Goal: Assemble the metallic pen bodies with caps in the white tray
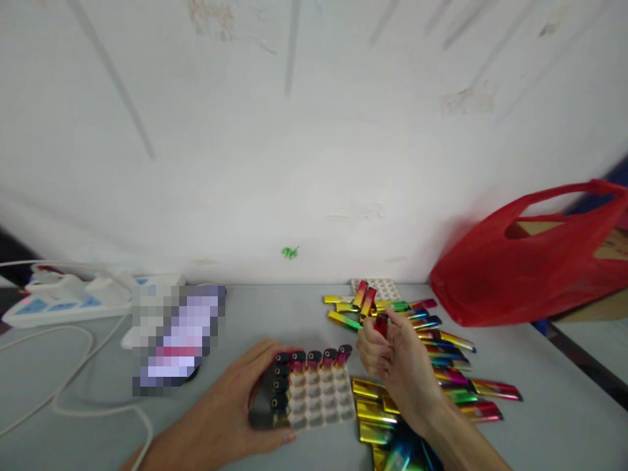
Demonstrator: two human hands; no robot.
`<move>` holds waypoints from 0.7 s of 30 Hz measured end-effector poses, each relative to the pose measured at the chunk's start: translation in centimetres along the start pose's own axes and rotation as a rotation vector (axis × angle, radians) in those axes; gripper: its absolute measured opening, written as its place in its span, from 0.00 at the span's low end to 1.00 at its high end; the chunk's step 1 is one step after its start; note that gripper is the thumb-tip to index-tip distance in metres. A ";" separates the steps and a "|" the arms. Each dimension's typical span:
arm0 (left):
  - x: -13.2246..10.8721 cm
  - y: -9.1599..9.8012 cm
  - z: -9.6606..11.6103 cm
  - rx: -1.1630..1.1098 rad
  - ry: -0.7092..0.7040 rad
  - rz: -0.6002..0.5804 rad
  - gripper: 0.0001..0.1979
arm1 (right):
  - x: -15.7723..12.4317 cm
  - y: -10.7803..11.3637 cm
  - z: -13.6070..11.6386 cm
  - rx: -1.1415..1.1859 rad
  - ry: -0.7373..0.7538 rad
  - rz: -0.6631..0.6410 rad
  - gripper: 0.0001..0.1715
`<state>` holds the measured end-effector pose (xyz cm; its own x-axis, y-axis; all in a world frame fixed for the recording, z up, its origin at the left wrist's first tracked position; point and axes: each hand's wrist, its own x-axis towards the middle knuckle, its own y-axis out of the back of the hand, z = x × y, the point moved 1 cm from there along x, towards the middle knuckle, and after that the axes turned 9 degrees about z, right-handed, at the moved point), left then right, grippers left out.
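My left hand (240,405) is wrapped around the left side of a pale moulded tray (324,396) with rows of square pockets. Slim metallic-looking lighters (314,360) with black tops, each with a small round hole, stand upright along the tray's back row and left column. The other pockets show bare. My right hand (397,363) is closed on a red lighter (381,325), held above the loose pile just right of the tray. Under and around that hand lie many shiny lighters (375,411) in yellow, green, blue and red; the hand and forearm hide some.
A second pale tray (387,288) lies by the wall behind the pile. At right stands a red plastic bag (510,268) with a cardboard box (613,245) behind. On the left are a phone (184,337), a white power strip (73,301) and loose cables (93,411).
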<state>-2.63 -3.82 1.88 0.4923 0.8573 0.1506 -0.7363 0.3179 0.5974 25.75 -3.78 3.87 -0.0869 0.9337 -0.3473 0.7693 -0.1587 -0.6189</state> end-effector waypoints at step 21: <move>-0.1 0.0 -0.1 0.013 -0.019 -0.021 0.41 | -1.1 -0.6 0.3 -0.235 0.350 0.182 0.28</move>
<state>-2.76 -3.87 1.75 0.5164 0.8426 0.1529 -0.7195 0.3301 0.6110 25.16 -4.80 4.39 0.2512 0.9560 -0.1519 0.8784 -0.2910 -0.3791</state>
